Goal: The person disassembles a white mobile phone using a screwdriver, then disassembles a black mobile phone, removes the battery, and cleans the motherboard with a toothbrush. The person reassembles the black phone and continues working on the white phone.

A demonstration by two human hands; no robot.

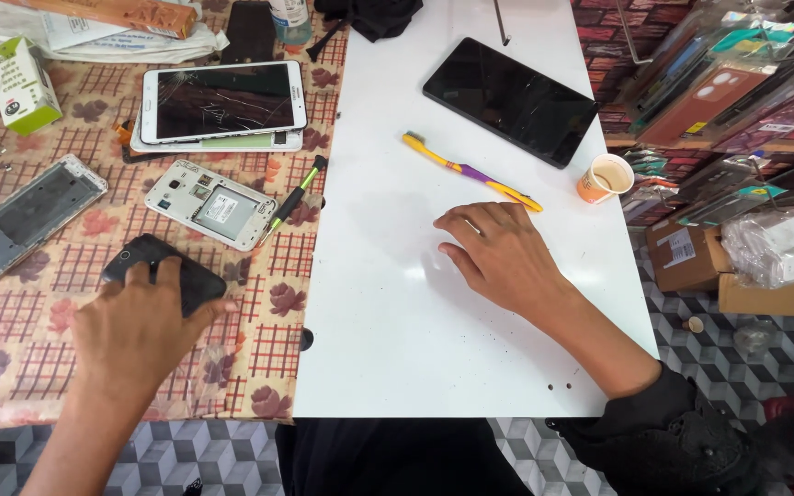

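1. The left hand (135, 335) lies on top of a black phone (165, 276). Its fingers curl over the phone's near end and touch it. I cannot tell if it grips the phone or only rests there.
2. The black phone lies on the flowery tablecloth (39, 367). Its long side runs from the hand up and to the right.
3. The right hand (498, 253) lies flat and open on the white board (397, 349). It holds nothing.
4. A yellow and purple toothbrush (470, 171) lies just past the right fingertips, slanting down to the right.
5. The left hand is much nearer the black phone.
6. A white phone with its back off (211, 204) lies just past the black one.
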